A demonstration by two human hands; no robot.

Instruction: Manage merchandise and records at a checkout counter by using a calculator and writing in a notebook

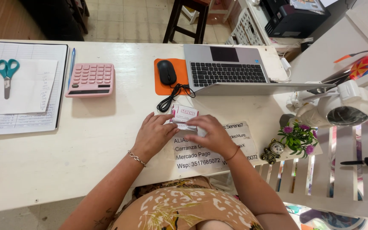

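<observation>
Both hands meet over a small stack of white and pink cards near the front edge of a white table. My left hand, with a bracelet at the wrist, holds the stack's left side between thumb and fingers. My right hand covers its right side, fingers curled around it. A printed paper sheet lies flat under the hands.
A black mouse on an orange pad, its coiled cable and an open laptop sit just beyond the hands. A pink calculator, a blue pen, a notebook with teal scissors lie left. A small flower pot stands right.
</observation>
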